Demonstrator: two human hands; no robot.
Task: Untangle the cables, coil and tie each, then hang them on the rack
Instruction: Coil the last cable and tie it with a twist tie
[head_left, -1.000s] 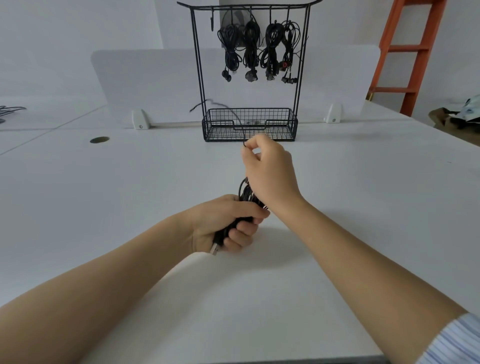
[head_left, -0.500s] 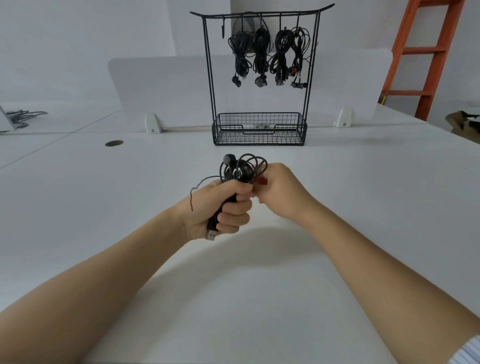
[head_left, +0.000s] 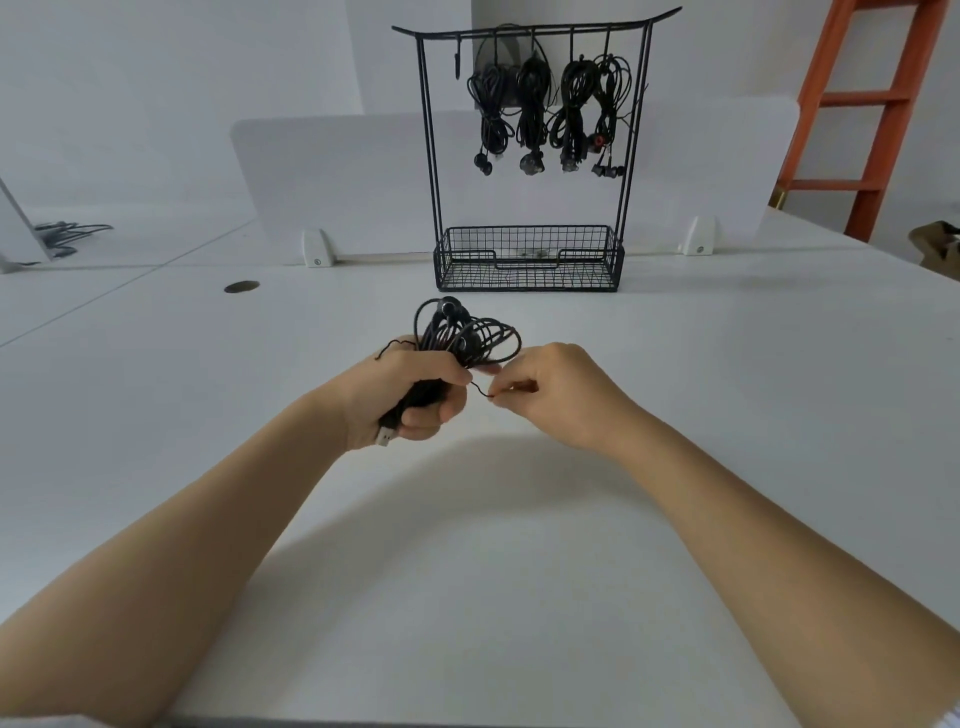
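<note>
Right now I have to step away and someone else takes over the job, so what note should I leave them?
Left hand grips the coiled black cable; its USB plug sticks out below the fist.
Right hand pinches one end of the thin tie beside the coil.
Done: four coiled cables hang on the rack.
Left: finish the tie round this coil, then hang it, probably on the free hook at the rack's left end.

A white partition panel (head_left: 353, 171) is standing across a white table (head_left: 753, 395). An orange ladder (head_left: 878, 98) is standing behind the panel's right end, a round cable hole (head_left: 241, 287) is lying before its left end, and pale walls (head_left: 156, 78) are rising behind it.
</note>
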